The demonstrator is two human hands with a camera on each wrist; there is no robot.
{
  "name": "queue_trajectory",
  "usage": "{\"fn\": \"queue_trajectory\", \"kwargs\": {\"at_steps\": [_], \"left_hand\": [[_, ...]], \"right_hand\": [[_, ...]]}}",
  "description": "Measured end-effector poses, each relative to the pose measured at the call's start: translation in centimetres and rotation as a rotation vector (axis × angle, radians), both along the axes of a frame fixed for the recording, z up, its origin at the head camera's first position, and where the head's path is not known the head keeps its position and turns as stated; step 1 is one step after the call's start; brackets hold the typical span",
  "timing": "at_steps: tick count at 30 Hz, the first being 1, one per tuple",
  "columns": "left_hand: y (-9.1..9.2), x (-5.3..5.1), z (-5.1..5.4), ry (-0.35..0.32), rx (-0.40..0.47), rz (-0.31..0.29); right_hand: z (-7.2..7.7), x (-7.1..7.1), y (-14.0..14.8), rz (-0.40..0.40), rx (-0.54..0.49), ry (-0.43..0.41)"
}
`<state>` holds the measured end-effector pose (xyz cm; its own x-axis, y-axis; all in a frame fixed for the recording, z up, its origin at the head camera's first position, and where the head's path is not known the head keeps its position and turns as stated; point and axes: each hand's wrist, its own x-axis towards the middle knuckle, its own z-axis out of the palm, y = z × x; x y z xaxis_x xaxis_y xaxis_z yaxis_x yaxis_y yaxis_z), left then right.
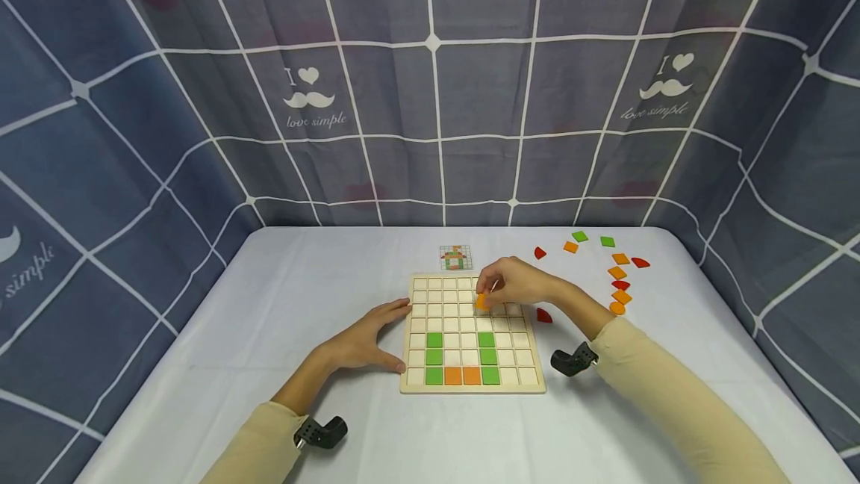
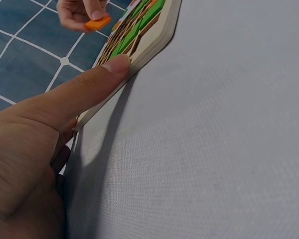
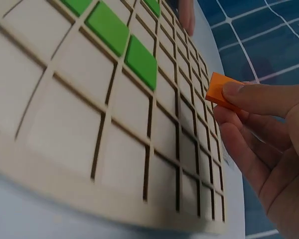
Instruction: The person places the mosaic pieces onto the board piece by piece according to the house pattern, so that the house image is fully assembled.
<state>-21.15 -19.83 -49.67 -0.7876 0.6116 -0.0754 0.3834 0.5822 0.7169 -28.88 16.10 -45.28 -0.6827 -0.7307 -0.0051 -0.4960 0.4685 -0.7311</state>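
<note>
A wooden grid board (image 1: 460, 388) lies on the table with green tiles (image 1: 434, 357) in two columns and orange tiles (image 1: 453, 376) between them at the near end. My right hand (image 1: 516, 281) pinches an orange tile (image 3: 217, 89) between thumb and fingers, held over the upper part of the grid; in the right wrist view it has straight edges and a corner. My left hand (image 1: 363, 338) is spread beside the board, thumb (image 2: 97, 84) and fingertips touching its left edge. Part of the grid is hidden under the right hand.
A small pattern card (image 1: 456, 257) lies beyond the board. Loose pieces are scattered to the right: red ones (image 1: 544, 315), orange ones (image 1: 621, 296), an orange round one (image 1: 617, 308) and green ones (image 1: 608, 242). A grey checked curtain (image 1: 396, 95) surrounds the white table (image 1: 302, 275).
</note>
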Motion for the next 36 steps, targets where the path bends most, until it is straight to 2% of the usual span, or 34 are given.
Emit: {"fn": "queue_trajectory", "kwargs": {"at_steps": [5,19,29,36], "left_hand": [[-0.1,0.0,-0.1,0.002,-0.005,0.006],[0.1,0.1,0.1,-0.011,-0.006,0.002],[0.2,0.1,0.3,-0.019,-0.005,0.003],[0.2,0.2,0.4,-0.014,-0.007,0.0]], "right_hand": [[-0.3,0.3,-2.4,0.055,-0.035,-0.003],[-1.7,1.1,-6.9,0.108,-0.05,-0.001],[-2.4,1.2,-8.0,0.071,-0.028,0.009],[-2.4,1.4,-8.4,0.065,-0.012,0.007]]}}
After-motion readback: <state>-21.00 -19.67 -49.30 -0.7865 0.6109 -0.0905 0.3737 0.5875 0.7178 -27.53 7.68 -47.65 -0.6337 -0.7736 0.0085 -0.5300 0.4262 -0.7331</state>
